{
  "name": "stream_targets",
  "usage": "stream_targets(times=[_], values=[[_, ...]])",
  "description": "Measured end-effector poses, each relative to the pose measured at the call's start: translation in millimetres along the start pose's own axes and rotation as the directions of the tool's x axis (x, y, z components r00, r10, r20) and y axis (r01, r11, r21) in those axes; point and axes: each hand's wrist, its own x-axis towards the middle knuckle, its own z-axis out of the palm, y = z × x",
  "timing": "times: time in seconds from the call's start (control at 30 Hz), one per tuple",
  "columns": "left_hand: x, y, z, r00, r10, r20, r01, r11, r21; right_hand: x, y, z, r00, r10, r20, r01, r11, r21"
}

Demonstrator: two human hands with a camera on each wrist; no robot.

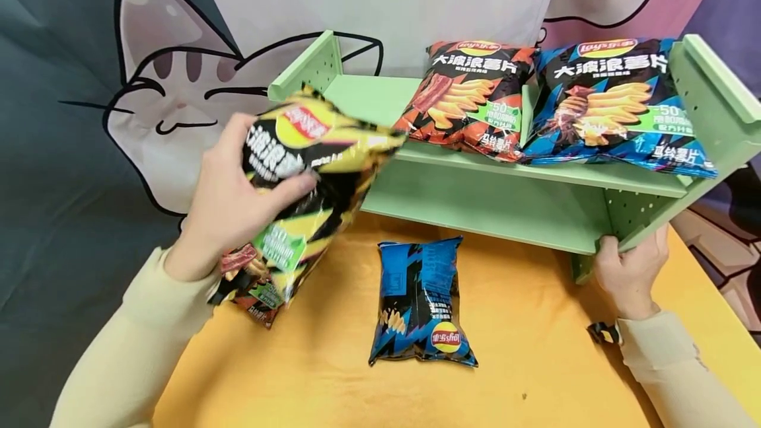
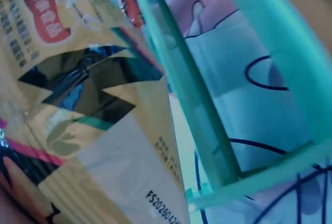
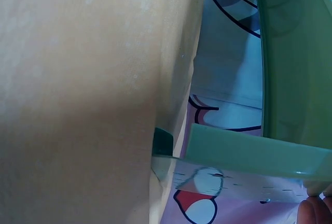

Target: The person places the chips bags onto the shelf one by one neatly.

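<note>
My left hand [image 1: 228, 200] grips a yellow and black bag of potato chips [image 1: 335, 183], thumb across its front, held up at the left end of the green shelf [image 1: 487, 207]. That bag's gold side [image 2: 88, 105] fills much of the left wrist view. On the shelf's upper board stand a red and black chip bag [image 1: 470, 98] and a blue and black chip bag [image 1: 612, 104], side by side. My right hand [image 1: 636, 273] holds the lower right end of the shelf; its fingertips [image 3: 316, 211] show at a corner of the right wrist view.
On the orange tabletop [image 1: 523, 349] lies another blue chip bag [image 1: 419, 302], its logo end toward me. A second red chip bag [image 1: 264, 306] is partly hidden behind the yellow bag and my left wrist. A cloth with a cartoon cat [image 1: 178, 104] hangs behind the shelf.
</note>
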Motion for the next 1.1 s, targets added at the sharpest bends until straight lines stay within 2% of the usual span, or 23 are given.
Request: stream_targets(times=[0.2,0.3,0.43,0.53,0.63,0.73,0.9,1.0,1.1], values=[[49.1,23.1,13.3,0.991,-0.091,-0.097,0.097,0.994,0.054,-1.0,0.8,-0.1,1.000,-0.004,-0.003,0.004,1.000,-0.003],[75.3,34.7,20.5,0.985,-0.134,-0.108,0.144,0.985,0.094,-1.4,1.2,-1.0,1.000,-0.007,0.002,0.007,1.000,-0.005],[113.2,47.0,29.6,0.982,-0.156,-0.104,0.172,0.971,0.164,-1.8,1.0,-1.2,1.000,-0.013,0.001,0.013,1.000,0.003],[140.9,51.6,37.9,0.981,-0.172,-0.091,0.189,0.950,0.249,-1.5,0.1,-0.4,1.000,-0.016,-0.004,0.016,1.000,0.006],[162.5,51.0,49.1,0.976,-0.211,-0.062,0.219,0.907,0.359,-1.3,-0.6,0.4,1.000,-0.013,0.002,0.013,1.000,0.000],[174.9,46.8,62.3,0.962,-0.272,-0.011,0.244,0.843,0.478,-3.0,-0.4,0.9,1.000,-0.005,0.009,0.005,1.000,-0.006],[177.7,37.7,83.8,0.939,-0.338,0.063,0.228,0.749,0.622,-5.8,0.5,0.0,1.000,-0.002,0.010,0.002,1.000,-0.006],[175.2,34.9,91.7,0.925,-0.364,0.105,0.207,0.717,0.666,-4.3,-0.4,0.0,1.000,-0.013,0.007,0.013,1.000,0.003],[172.6,34.3,96.3,0.912,-0.381,0.151,0.186,0.714,0.675,-2.3,-1.2,0.1,1.000,-0.019,0.003,0.019,1.000,0.012]])
